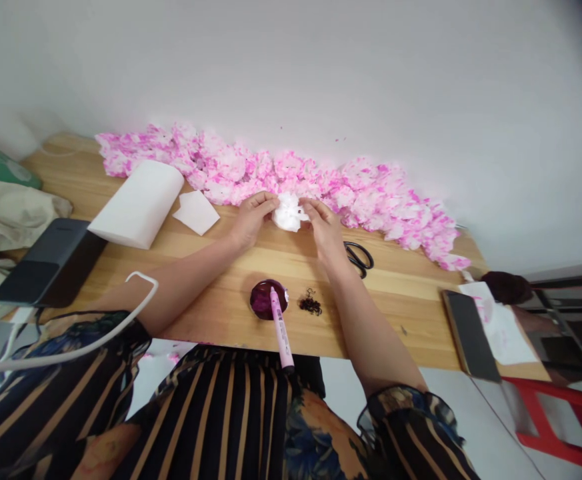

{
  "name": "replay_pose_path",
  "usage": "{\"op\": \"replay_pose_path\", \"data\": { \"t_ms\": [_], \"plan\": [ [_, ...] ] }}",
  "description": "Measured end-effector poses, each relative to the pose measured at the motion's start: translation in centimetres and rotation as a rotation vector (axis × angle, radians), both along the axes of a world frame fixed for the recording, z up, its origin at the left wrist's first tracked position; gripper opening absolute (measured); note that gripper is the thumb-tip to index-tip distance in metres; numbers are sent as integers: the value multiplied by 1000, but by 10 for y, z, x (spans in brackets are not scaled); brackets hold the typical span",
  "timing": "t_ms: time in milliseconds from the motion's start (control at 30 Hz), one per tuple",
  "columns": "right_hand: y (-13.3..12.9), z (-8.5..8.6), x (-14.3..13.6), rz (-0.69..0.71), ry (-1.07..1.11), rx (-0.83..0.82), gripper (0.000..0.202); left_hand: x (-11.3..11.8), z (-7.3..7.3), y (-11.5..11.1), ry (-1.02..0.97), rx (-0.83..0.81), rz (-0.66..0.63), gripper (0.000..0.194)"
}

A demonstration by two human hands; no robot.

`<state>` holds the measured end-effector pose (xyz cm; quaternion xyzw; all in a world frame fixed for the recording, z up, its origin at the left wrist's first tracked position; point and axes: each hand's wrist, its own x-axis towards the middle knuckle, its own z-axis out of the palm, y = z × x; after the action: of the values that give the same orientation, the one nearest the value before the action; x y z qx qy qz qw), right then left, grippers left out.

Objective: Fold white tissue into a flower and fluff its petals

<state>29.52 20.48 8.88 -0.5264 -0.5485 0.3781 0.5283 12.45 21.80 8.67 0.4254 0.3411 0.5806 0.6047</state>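
A white tissue-paper flower (287,213) is held up between my two hands above the wooden table. My left hand (255,219) pinches its left edge between thumb and fingers. On the opposite side, my right hand (323,225) grips the petals at the right edge. Closer to me stands a small round dish (261,300) of dark purple liquid, with a pink marker pen (281,330) lying across its rim. Beside the dish is a little heap of dark, curly ties (311,303). Black-handled scissors (359,259) lie by my right wrist, partly covered by it.
Many pink-and-white paper flowers (251,170) line the wall. At left are a stack of white paper (138,203), a loose paper piece (197,212), a dark box-like device (48,263) and a white cable (95,347). A dark flat case (471,337) and red stool (561,420) are at right.
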Motion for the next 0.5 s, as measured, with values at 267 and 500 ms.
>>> {"op": "replay_pose_path", "data": {
  "t_ms": [267,500],
  "plan": [
    [-6,12,3,256,263,-296,47,-3,-1,-1,20,25,-33,22],
    [-6,14,-2,240,247,-182,38,-6,-3,8,114,49,36,15]
  ]
}}
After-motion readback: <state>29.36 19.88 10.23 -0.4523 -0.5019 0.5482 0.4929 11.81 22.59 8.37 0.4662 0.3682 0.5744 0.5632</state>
